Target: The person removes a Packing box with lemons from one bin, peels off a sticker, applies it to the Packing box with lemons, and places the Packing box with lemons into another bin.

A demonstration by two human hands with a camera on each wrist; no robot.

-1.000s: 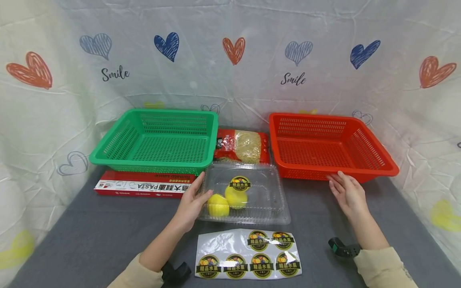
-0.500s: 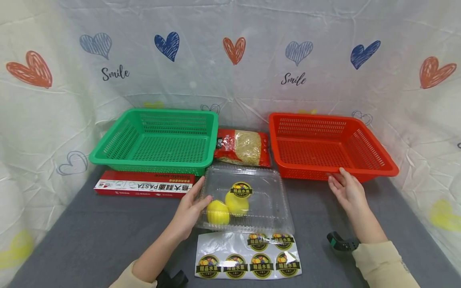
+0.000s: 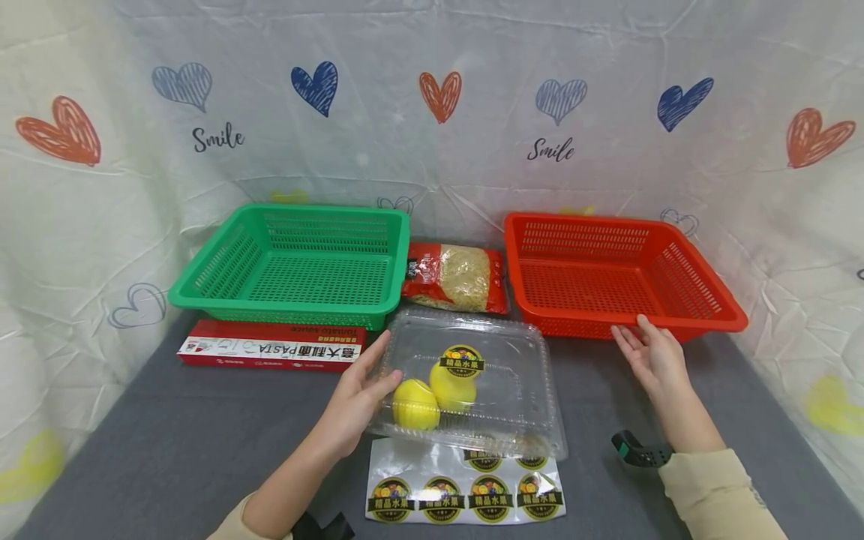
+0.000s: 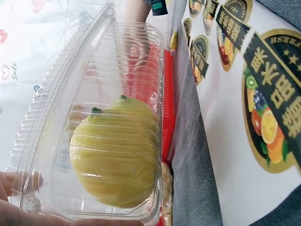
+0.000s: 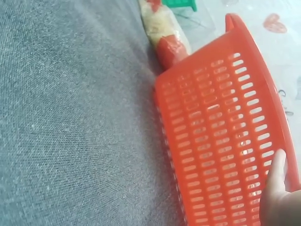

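My left hand (image 3: 351, 401) grips the left side of a clear plastic clamshell container (image 3: 516, 382), thumb over its top. Two yellow fruits (image 3: 415, 405) lie inside towards the left. In the left wrist view these fruits (image 4: 115, 160) show small green stem tips through the ribbed wall. A round fruit sticker (image 3: 462, 361) is on the lid. The container's front edge overlaps a white sheet of round stickers (image 3: 432, 480). My right hand (image 3: 655, 360) is at the front of the red basket (image 3: 574, 319), fingers loose. In the right wrist view one finger (image 5: 278, 172) lies against its slotted wall.
A green basket (image 3: 297, 309) stands back left, with a red and white pasta box (image 3: 270, 349) in front of it. Between the baskets lies a red bag of pasta (image 3: 466, 277). Grey cloth (image 3: 202, 442) covers the table; a heart-printed curtain (image 3: 378, 150) hangs behind.
My left hand has drawn the container towards me and slightly right, so its front edge now covers the top of the sticker sheet. My right hand has hardly moved.
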